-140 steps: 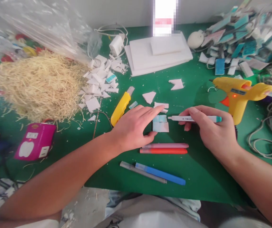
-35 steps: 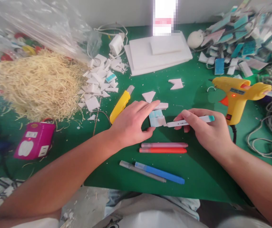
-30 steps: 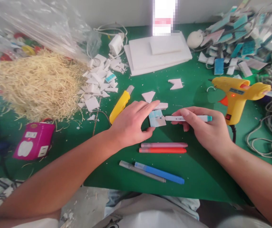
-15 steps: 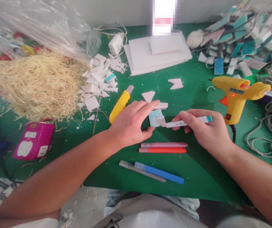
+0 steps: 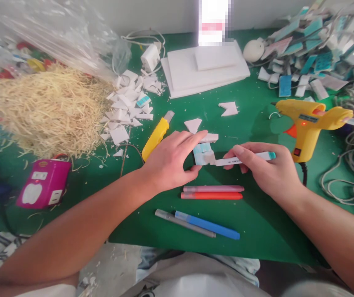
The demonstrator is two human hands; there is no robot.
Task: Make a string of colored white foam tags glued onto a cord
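My right hand (image 5: 266, 165) is closed around a white marker (image 5: 241, 160) with a teal end. The marker's other end meets the right edge of a small foam board piece (image 5: 204, 154), which is partly coloured light blue. My left hand (image 5: 172, 161) holds that piece against the table, its thumb at the near corner and its fingers across the far side. A white foam strip (image 5: 211, 137) lies just beyond, partly under the fingers. A yellow utility knife (image 5: 156, 138) rests left of the left hand. Pink (image 5: 214, 188), red (image 5: 211, 196), blue (image 5: 208, 225) and grey (image 5: 185, 222) markers lie nearer me.
At the right stands a yellow glue gun (image 5: 311, 123) with its light on. Wood shavings (image 5: 50, 107), white foam scraps (image 5: 124, 109) and a magenta power socket (image 5: 43, 181) are at the left. White foam sheets (image 5: 180, 74) lie behind; painted pieces (image 5: 316, 62) are heaped back right.
Almost nothing differs. Both hands, the marker and the foam piece keep the same places, with only a tiny shift in view.
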